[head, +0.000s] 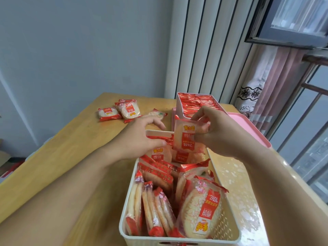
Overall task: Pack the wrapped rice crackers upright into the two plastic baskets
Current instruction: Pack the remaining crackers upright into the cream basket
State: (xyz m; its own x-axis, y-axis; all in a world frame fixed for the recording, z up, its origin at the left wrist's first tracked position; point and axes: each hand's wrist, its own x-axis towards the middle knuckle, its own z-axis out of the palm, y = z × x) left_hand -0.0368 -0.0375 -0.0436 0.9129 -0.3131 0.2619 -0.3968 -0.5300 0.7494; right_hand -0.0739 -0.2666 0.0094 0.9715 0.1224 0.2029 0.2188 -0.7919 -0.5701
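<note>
Up front, a cream plastic basket [229, 226] on a wooden table [58, 157], partly filled with wrapped rice crackers [156, 208] standing on edge along the left and near side, one large packet [202, 208] leaning tilted against the right wall. Above the basket's far end, right hand [223, 132] pinched shut on one cracker packet [184, 137], thumb on the printed front, fingers curled over the top edge, packet held upright with its label facing the camera. Just below, more packets [182, 156] standing in the far part of the basket. Left hand [142, 137] reaching across the far left rim, fingers spread and apart, gripping nothing, thumb tip close to the held packet's left edge; whether touching it, cannot tell. Further back, a second pale basket [179, 103] packed tight with red-topped packets in rows, resting on a pink tray or lid [252, 128]. On the table's far left part, loose packets [119, 110] lying flat, some overlapping, well apart from both baskets. Behind, a grey wall, a white ribbed panel [204, 47], a curtain [273, 82] and a window [298, 20] at right.
</note>
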